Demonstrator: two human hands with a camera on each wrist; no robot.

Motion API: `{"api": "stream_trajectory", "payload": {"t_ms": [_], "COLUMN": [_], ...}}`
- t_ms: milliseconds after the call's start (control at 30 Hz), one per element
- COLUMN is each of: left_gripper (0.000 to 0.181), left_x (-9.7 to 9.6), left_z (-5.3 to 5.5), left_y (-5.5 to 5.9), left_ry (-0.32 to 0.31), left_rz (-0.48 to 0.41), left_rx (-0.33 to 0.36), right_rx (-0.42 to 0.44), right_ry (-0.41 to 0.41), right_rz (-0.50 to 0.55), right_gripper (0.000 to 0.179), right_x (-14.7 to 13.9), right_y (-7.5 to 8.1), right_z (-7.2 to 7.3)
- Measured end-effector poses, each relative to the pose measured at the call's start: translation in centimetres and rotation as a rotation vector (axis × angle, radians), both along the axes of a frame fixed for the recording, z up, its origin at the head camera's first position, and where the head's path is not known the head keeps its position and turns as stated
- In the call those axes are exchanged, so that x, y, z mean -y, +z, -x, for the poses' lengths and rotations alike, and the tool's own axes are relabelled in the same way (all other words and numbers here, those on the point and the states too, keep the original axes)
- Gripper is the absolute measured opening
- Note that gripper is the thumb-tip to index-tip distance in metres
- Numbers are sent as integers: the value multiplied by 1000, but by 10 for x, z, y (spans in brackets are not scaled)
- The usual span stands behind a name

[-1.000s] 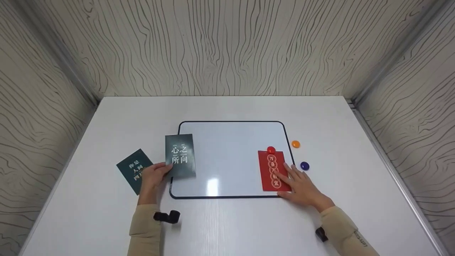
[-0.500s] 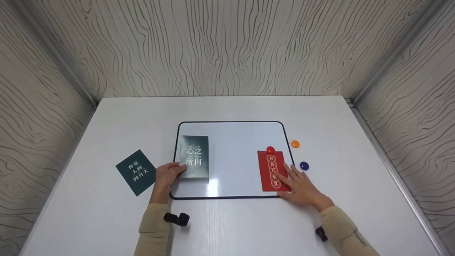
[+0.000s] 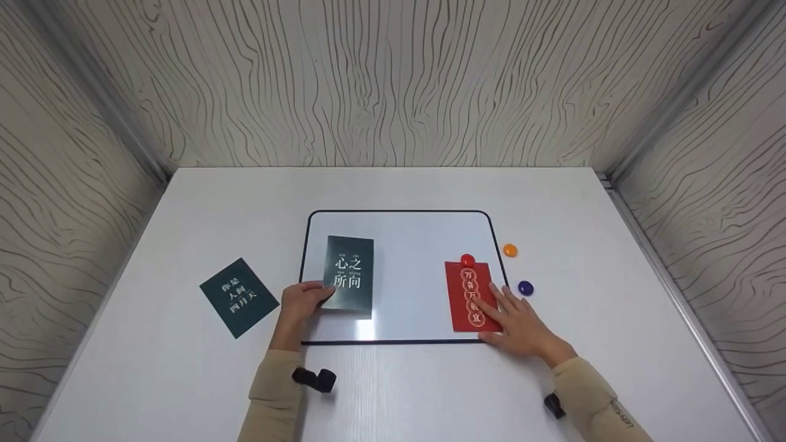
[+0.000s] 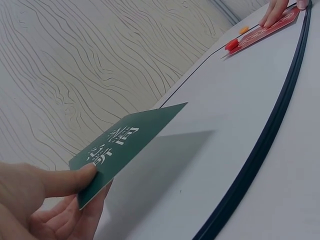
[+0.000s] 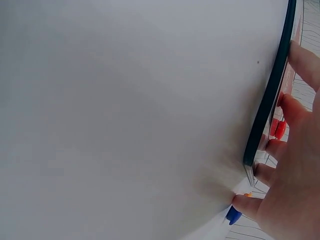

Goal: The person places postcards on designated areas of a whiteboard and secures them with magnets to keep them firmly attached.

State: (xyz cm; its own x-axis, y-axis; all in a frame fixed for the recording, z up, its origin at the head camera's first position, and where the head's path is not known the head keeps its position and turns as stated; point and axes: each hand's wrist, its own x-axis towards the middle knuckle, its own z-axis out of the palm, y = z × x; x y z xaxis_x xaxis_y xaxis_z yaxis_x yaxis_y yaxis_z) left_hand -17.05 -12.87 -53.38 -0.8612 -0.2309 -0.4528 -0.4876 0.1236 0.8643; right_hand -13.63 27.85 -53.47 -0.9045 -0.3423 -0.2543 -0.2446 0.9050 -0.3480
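Head: green card [image 3: 349,276] over whiteboard [image 3: 411,264], left edge [image 3: 304,252] near, room rightward.

Left grip [image 3: 302,301] pinching, thumb [image 4: 72,181] uppermost, right grip [image 3: 519,322] splayed palm-down, forearms [image 3: 273,393] well apart

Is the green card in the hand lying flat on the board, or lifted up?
Lifted up: the left hand pinches the green card, and its shadow falls on the whiteboard below.
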Motion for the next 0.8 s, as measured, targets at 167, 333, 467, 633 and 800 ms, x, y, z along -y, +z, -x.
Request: {"api": "stream_trajectory", "payload": {"t_ms": [167,333,467,633,800], "left_gripper": [35,32,30,34,38], "left_x": [-7,-15,-21,-27,-30], "left_z": [-1,0,1,0,0], "left_y": [1,-1,-1,-1,-3], "left_ry": [-7,-18,-23,-43,-68], "left_rz": [-19,-6,-9,-14,0], "left_rx": [13,13,28,29,3], "right_rx": [-6,-5,-7,-25,-30], "right_ry": [0,-1,-3,4,9], "right_rz": [-4,-4,3,4,4], "right_gripper": [70,71,71,69,69], "right_x": [0,1,1,1,0], "right_y": [-1,0,0,0,1], "right_z": [0,0,-1,-2,-2]}}
